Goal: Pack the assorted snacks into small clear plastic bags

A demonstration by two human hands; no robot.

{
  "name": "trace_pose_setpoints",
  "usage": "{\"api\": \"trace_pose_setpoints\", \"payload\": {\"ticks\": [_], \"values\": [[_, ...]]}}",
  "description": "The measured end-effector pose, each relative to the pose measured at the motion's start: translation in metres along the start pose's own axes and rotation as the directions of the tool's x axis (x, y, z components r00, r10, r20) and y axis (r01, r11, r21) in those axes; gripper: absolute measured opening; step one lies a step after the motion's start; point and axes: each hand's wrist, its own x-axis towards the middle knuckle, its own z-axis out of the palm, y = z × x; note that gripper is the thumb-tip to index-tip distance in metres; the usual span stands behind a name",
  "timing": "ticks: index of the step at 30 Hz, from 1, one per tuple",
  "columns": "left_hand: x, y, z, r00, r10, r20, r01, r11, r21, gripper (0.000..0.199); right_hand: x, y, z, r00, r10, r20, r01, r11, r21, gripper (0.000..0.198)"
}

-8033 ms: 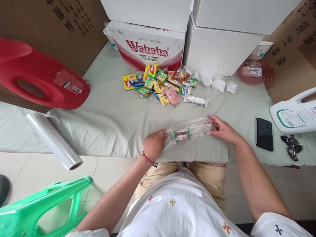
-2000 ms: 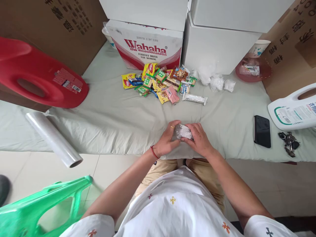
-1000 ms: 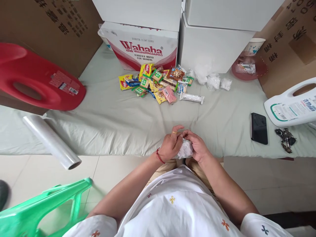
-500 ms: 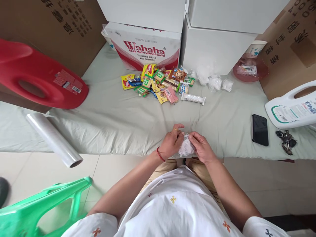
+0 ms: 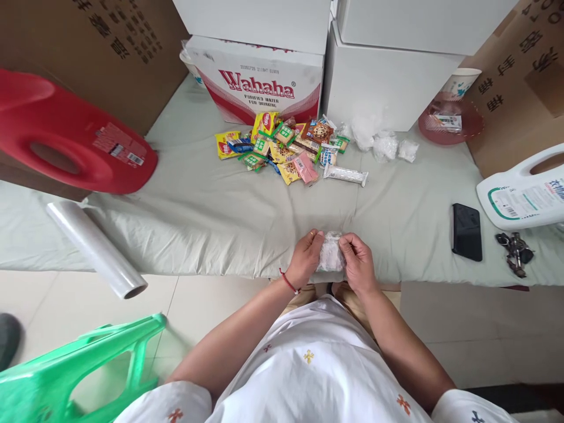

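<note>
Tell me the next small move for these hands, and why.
Probably smooth the wrapped packet with the thumbs: the left hand and the right hand already grip it from opposite sides, and its clear covering looks crumpled.

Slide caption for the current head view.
Left hand and right hand hold a small whitish plastic-wrapped bundle near the edge of a pale green cloth, colourful snack packets heaped beyond.

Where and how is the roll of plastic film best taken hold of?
Likely around the near end of the roll of plastic film, coming from the front of the cloth-covered surface and curling the grip underneath. The roll is a long cylinder lying slantwise, and its near end juts past the edge, which should leave room below.
</note>
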Motion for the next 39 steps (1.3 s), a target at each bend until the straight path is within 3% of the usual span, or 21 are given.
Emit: {"api": "trace_pose_setpoints", "payload": {"ticks": [4,6,10,13,15,18,23,29,34,37,39], "values": [[0.003,-0.001,-0.001,0.995,0.085,-0.058,-0.068,0.968,0.242,0.031,0.006,-0.010,-0.004,0.992,0.126,0.026,-0.129,0.979,0.155,0.031],[0.003,-0.001,-0.002,0.986,0.155,-0.063,-0.118,0.911,0.395,0.028,0.008,-0.015,-0.006,0.990,0.129,0.051,-0.135,0.982,0.129,0.034],[-0.001,-0.002,-0.003,0.943,0.328,0.062,-0.284,0.690,0.665,0.025,0.009,-0.019,-0.005,0.972,0.160,0.172,-0.156,0.987,-0.038,0.026],[-0.004,-0.008,-0.002,0.886,0.428,0.180,-0.401,0.510,0.761,0.027,0.010,-0.017,0.003,0.944,0.287,0.163,-0.295,0.955,0.025,0.019],[-0.005,-0.013,-0.002,0.863,0.467,0.195,-0.420,0.446,0.790,0.031,0.010,-0.015,0.007,0.939,0.323,0.122,-0.332,0.941,0.067,0.018],[-0.005,-0.016,-0.002,0.852,0.489,0.187,-0.408,0.397,0.822,0.036,0.010,-0.011,0.012,0.955,0.291,0.067,-0.295,0.952,0.077,0.026],[-0.006,-0.005,0.000,0.883,0.426,0.196,-0.392,0.444,0.806,0.039,0.010,-0.007,0.014,0.958,0.283,0.047,-0.287,0.948,0.140,0.039],[-0.010,0.010,0.009,0.950,0.303,0.073,-0.238,0.556,0.796,0.021,0.011,-0.013,0.015,0.942,0.334,0.021,-0.324,0.895,0.306,0.036],[-0.010,0.009,0.010,0.904,0.424,0.055,-0.312,0.566,0.763,0.015,0.010,-0.022,0.007,0.905,0.411,0.109,-0.422,0.837,0.349,0.031],[-0.011,0.008,0.010,0.874,0.483,0.051,-0.359,0.571,0.739,0.016,0.011,-0.025,0.006,0.914,0.379,0.146,-0.406,0.854,0.327,0.039],[-0.011,0.009,0.010,0.885,0.465,0.039,-0.349,0.604,0.716,0.015,0.012,-0.023,0.006,0.928,0.340,0.153,-0.371,0.885,0.282,0.039]]}}
